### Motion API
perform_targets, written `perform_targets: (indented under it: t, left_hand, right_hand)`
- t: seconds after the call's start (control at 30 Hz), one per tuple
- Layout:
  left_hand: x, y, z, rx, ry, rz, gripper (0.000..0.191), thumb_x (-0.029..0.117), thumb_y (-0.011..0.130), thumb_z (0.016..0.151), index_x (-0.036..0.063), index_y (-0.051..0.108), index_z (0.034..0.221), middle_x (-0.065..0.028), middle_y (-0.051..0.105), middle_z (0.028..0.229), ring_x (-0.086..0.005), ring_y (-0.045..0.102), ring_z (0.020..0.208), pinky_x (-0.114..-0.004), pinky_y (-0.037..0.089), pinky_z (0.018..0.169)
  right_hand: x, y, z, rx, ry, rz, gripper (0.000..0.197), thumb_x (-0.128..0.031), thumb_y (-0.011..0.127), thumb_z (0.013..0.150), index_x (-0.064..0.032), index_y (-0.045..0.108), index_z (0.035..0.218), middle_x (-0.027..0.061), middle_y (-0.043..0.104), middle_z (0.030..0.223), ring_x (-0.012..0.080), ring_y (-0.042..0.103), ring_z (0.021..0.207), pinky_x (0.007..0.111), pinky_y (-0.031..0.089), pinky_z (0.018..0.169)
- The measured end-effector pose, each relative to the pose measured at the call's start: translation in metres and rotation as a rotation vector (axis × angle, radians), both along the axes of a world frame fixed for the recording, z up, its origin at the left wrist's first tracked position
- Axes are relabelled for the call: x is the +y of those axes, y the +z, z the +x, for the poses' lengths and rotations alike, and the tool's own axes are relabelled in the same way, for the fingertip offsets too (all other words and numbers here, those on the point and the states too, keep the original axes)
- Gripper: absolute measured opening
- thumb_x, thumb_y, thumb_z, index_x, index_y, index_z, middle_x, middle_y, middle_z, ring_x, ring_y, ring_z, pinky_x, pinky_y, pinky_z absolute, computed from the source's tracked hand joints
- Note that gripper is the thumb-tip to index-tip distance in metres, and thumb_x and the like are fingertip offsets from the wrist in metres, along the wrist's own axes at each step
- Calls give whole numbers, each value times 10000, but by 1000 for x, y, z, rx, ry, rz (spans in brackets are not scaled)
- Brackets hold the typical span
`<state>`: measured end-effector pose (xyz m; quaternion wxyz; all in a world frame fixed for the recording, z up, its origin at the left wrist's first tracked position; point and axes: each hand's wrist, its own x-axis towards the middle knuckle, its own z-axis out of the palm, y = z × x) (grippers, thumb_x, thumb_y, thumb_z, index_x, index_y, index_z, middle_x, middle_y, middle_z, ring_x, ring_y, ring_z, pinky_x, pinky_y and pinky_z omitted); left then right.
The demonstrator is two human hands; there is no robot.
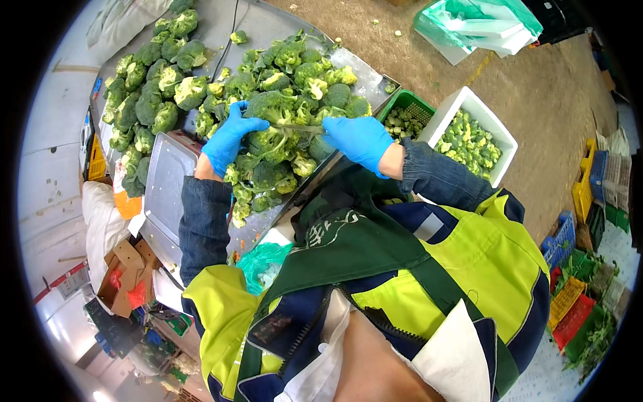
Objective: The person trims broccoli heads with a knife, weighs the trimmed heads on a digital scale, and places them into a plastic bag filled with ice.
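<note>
My left hand [232, 134], in a blue glove, holds a broccoli head [274, 108] at its left side above the pile. My right hand [357, 142], gloved the same way, grips a knife whose handle is hidden in the fingers. The knife blade [300, 128] points left and lies across the held broccoli near its stem. Beneath and around both hands is a heap of broccoli pieces [301, 70] on a metal table [361, 61]. More broccoli heads [150, 100] are piled at the table's left.
A scale with a metal plate [173, 176] stands left of my left forearm. Beyond my right hand are a green plastic crate [417, 100] and a white foam box [506, 143], both holding cut florets. A cable [231, 37] crosses the table. Green plastic bagging [256, 261] lies near my body.
</note>
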<state>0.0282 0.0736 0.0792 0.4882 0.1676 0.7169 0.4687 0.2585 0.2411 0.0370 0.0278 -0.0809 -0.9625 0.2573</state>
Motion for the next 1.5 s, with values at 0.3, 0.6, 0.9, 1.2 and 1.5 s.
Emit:
perform_targets:
  t: [0.3,0.6,0.9,1.2,1.5]
  left_hand:
    - [14,-24,11,46,160,13,729,173,747,730,32,326,1309,-129,515,1138,-226,549,1021,-352,486,838]
    - [-84,-48,13,-418,531,366,495,57,628,787,66,508,1268,-110,605,1181,-267,631,1045,-411,555,881]
    - [-113,-34,31,-138,587,430,605,-24,614,703,65,474,1285,-100,568,1181,-225,591,1056,-342,495,937]
    - [-108,-66,27,-180,627,416,624,-12,600,692,68,431,1288,-103,544,1189,-244,589,1033,-368,505,924]
    - [-110,-66,31,-264,647,414,559,6,548,709,89,490,1259,-101,573,1145,-238,594,1031,-380,516,920]
  right_hand:
    - [16,-49,-37,-19,11,6,153,-203,533,928,-61,518,983,177,637,823,389,647,756,480,509,619]
    - [4,-44,-71,-187,334,-828,383,-417,492,986,-45,579,1012,127,687,870,281,650,786,397,496,706]
    - [-10,-12,-56,-70,380,-339,268,-352,520,966,-86,517,991,199,631,812,432,611,754,515,469,635]
    - [-36,-41,-60,-75,238,-200,266,-327,526,972,-71,500,1040,219,628,835,426,611,765,480,481,640]
    - [-23,-44,-49,-94,268,-362,269,-342,507,977,-73,494,987,212,622,784,434,608,734,506,462,613]
